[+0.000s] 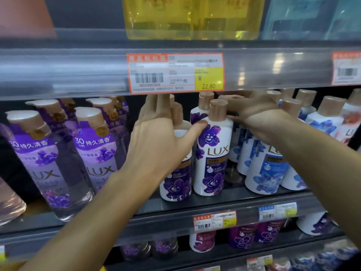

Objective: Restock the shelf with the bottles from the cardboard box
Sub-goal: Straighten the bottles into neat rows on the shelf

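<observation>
On the middle shelf (195,202) stand white LUX bottles with purple flowers and brown caps. My left hand (162,137) wraps the left purple-flower bottle (175,182) from the front, with its thumb touching the front purple-flower bottle (213,153) beside it. My right hand (252,112) reaches in from the right, fingers stretched out against that front bottle's cap and shoulder, in front of the blue-flower LUX bottles (267,169). Another purple-flower bottle (201,108) stands behind. The cardboard box is out of view.
Clear purple LUX pump bottles (93,153) fill the shelf's left side. The upper shelf rail with a price tag (175,73) hangs low over the caps, with yellow bottles (191,16) above. More bottles sit on the lower shelf (244,237).
</observation>
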Demonstrator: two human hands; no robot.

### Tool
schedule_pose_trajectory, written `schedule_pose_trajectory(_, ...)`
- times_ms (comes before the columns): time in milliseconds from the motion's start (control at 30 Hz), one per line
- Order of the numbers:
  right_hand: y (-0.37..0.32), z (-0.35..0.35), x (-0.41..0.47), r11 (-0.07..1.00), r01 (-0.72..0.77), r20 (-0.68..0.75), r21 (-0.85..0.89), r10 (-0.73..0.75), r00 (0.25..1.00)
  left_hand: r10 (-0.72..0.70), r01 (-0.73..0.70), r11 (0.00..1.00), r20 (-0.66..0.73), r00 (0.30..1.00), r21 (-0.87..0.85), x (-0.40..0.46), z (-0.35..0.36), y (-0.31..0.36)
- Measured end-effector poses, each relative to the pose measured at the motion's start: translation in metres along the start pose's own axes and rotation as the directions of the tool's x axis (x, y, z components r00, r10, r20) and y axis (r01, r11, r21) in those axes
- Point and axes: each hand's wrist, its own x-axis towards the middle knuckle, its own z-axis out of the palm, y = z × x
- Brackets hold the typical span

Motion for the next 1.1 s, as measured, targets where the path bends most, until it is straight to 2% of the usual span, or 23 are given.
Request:
schedule_pose_trajectory(200, -0.005, -0.014, -0.004, 0.929, 0.176, 0.108, -0.325, -0.148, 0.983, 0.081, -0.089, 0.962, 0.041, 0.996, 0.259, -0.024, 0.003, 0.004)
schedule_pose_trajectory(333, -0.008, -0.01, 0.004, 0.851, 0.254, 0.167, -0.459, -0.198, 0.966, 0.17, -0.185, 0.936, 0.075, 0.983, 0.298, -0.031, 0.006, 0.002)
schedule_pose_trajectory(533, -0.015, -0.014, 0.017, 0.728, 0.351, 0.316, -0.589, -0.192, 0.929, 0.162, -0.175, 0.913, 0.067, 0.985, 0.369, -0.037, 0.001, -0.004)
schedule_pose_trajectory(733, -0.015, -0.019, 0.023, 0.749, 0.375, 0.466, -0.546, -0.099, 0.879, 0.202, -0.218, 0.912, 0.082, 0.976, 0.348, -0.043, 0.006, -0.005)
schedule_pose_trajectory(967, -0.01, -0.02, 0.029, 0.838, 0.342, 0.543, -0.425, -0.066, 0.837, 0.178, -0.185, 0.94, 0.05, 0.983, 0.286, -0.04, 0.01, -0.002)
schedule_pose_trajectory(1100, -0.009, -0.022, 0.029, 0.824, 0.369, 0.545, -0.431, -0.088, 0.834, 0.139, -0.148, 0.958, 0.056, 0.989, 0.246, -0.038, 0.008, 0.0)
